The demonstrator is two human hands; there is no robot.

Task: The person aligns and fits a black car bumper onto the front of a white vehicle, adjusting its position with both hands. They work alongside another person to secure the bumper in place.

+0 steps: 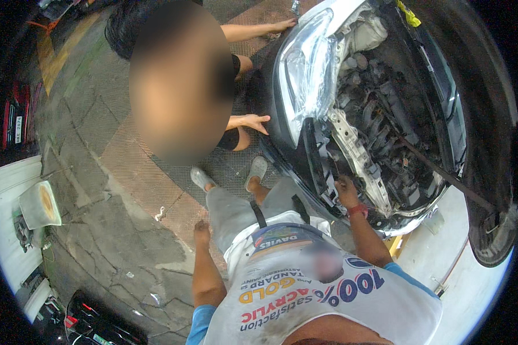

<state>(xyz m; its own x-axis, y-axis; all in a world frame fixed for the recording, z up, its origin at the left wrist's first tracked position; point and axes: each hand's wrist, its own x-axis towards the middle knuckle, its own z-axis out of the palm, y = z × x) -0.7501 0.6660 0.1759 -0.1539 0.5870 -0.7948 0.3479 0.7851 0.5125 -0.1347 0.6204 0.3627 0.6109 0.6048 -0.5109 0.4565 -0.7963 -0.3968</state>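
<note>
A dark front bumper (282, 150) wraps around the nose of a car whose engine bay stands uncovered. My right hand (345, 192) is at the bumper's inner upper edge, fingers curled onto it, beside the pale metal front crossmember (360, 155). Down at my left side hangs my left hand (201, 230), loosely closed, with nothing visible in it and touching no part of the car. A clear headlight (309, 69) sits above the bumper. Another person crouches at the front; one of that person's hands (256, 122) touches the bumper and the other (285, 24) reaches its far end.
The raised hood (492, 115) is at the right, with a thin prop rod (431, 164) crossing the engine bay (385, 103). Paved ground (121, 230) lies to my left. A dark car (92, 319) stands at lower left and a red vehicle (18, 118) at far left.
</note>
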